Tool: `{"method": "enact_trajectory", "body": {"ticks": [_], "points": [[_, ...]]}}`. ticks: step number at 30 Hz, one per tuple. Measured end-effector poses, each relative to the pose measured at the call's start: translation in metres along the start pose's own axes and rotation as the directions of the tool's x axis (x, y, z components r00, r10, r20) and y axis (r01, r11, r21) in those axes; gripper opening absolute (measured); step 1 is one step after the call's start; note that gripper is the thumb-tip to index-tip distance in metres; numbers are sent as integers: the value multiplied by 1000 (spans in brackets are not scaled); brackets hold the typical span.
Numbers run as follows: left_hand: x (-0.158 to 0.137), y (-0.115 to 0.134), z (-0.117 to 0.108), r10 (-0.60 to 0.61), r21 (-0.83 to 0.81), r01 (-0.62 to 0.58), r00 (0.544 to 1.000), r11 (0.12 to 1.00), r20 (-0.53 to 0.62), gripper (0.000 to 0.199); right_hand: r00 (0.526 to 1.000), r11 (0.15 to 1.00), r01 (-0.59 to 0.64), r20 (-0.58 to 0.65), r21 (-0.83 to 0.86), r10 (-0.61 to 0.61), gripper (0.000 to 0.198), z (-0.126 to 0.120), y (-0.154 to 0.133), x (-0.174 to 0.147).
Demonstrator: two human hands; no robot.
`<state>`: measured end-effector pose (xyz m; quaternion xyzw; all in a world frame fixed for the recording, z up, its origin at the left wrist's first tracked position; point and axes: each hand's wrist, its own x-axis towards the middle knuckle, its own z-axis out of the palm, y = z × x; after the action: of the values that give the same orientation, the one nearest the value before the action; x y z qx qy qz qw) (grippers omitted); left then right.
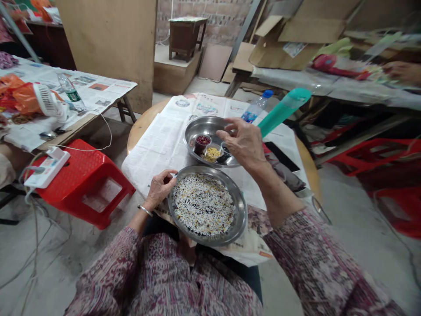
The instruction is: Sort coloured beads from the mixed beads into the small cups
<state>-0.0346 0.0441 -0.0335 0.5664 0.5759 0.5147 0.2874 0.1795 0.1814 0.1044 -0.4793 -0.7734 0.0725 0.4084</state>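
Note:
A wide metal bowl [241, 219] of white, black, yellow and dark red grains mixed together sits at the table's near edge. My left hand [160, 189] grips its left rim between thumb and fingers. Behind it stands a second metal bowl [210, 124]. Small clear cups rest inside that one: a cup of dark red beans [202, 141], a cup of yellow grains [212, 152] and a cup of black grains [225, 154], the last partly hidden. Over the right side of this far bowl hovers my right hand [241, 139], fingers bent and apart, with nothing visible between them.
Newspaper [148, 145] covers the round table. At its right are a blue-capped bottle [258, 107], a green tube-like object [284, 109] and a black phone [282, 156]. A red stool [82, 175] with a power strip [49, 169] stands left, its cables trailing on the floor.

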Motion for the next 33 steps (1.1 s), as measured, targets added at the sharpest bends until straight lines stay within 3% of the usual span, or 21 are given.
{"method": "enact_trajectory", "body": {"ticks": [2, 8, 10, 13, 16, 22, 29, 33], "points": [[0, 0, 0, 6, -7, -6, 1000, 1000, 2, 23, 1000, 1000, -8, -3, -2, 8, 34, 1, 0, -13], [0, -2, 1, 13, -8, -13, 1000, 1000, 1, 21, 980, 991, -63, 196, 114, 40, 20, 4, -3, -104], [1, -2, 2, 16, 4, -16, 1000, 1000, 6, 22, 949, 988, -50, 316, 145, 2, 19, 10, -2, -129], [1, 0, 2, 13, 17, -13, 1000, 1000, 9, 23, 859, 989, 69, 496, 130, -125, 16, 22, -3, -150], [0, 2, 2, 13, 10, -14, 1000, 1000, 13, 22, 796, 977, 206, 570, 63, -205, 17, 33, -7, -154], [0, 5, 2, -6, 14, 6, 1000, 1000, 12, 22, 838, 981, 193, 520, 7, -168, 17, 45, -8, -152], [1, 2, 3, -4, 4, 4, 1000, 1000, 17, 21, 799, 967, 250, 555, 45, -232, 16, 51, -14, -154], [1, 0, 3, 9, -1, -9, 1000, 1000, 16, 21, 782, 967, 255, 590, -6, -202, 18, 57, -18, -154]]}}
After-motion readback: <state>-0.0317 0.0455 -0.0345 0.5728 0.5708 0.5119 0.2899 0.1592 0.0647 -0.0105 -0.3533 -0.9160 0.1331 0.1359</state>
